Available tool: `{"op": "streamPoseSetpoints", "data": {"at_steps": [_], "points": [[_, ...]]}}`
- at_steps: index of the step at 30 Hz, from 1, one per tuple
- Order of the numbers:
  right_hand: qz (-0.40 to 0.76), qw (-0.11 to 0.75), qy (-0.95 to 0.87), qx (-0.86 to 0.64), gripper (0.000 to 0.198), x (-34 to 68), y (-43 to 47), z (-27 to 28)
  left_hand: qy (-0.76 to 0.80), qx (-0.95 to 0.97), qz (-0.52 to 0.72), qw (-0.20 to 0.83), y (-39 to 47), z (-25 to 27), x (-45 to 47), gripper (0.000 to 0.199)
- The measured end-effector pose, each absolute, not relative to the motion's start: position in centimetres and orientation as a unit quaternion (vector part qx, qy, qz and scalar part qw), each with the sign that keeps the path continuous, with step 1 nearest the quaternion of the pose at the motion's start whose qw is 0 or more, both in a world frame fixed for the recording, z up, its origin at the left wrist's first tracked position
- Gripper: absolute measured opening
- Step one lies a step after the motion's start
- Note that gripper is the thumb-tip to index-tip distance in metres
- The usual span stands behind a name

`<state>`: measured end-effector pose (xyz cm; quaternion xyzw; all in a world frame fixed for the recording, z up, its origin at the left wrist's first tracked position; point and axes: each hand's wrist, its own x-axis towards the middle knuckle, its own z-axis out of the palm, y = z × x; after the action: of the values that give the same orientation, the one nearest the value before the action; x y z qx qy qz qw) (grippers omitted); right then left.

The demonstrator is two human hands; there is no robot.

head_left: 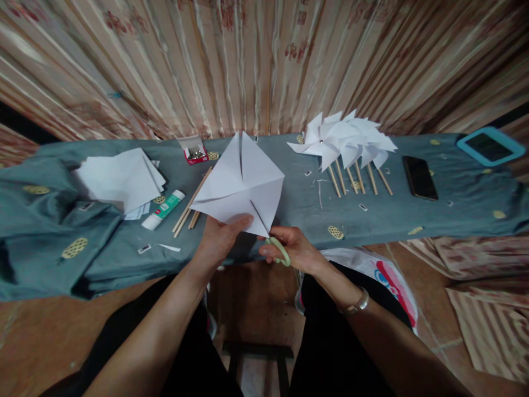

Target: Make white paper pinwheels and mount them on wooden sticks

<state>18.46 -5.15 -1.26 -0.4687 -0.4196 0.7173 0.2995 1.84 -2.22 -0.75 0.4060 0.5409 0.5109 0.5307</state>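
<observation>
Holding a slit white paper sheet above the middle of the cloth-covered worktop, with the fingers of the left hand closed on its lower edge, thumb on top. Gripping green-handled scissors in the curled fingers of the right hand, blades at the sheet's lower corner. See loose wooden sticks just left, then a glue stick and a paper stack; behind these, an open box of small metal fasteners. To the right, overlapping pinwheels, a smartphone and a blue-framed tablet.
</observation>
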Motion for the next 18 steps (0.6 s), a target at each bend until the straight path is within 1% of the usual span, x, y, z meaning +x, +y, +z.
{"op": "streamPoseSetpoints", "data": {"at_steps": [5,12,18], "points": [[0.717,0.295,-0.421,-0.47,0.048,18.44,-5.11,-1.01,0.547,0.405,0.508,0.528,-2.34,-0.6,1.87,0.051],[0.705,0.296,-0.444,-0.467,0.043,18.43,-5.11,-0.74,0.541,0.409,0.501,0.538,-2.49,-0.74,1.96,0.041],[0.704,0.307,-0.44,-0.466,0.046,18.24,-5.04,-0.6,0.538,0.411,0.49,0.55,-2.57,-0.74,2.05,0.038]]}}
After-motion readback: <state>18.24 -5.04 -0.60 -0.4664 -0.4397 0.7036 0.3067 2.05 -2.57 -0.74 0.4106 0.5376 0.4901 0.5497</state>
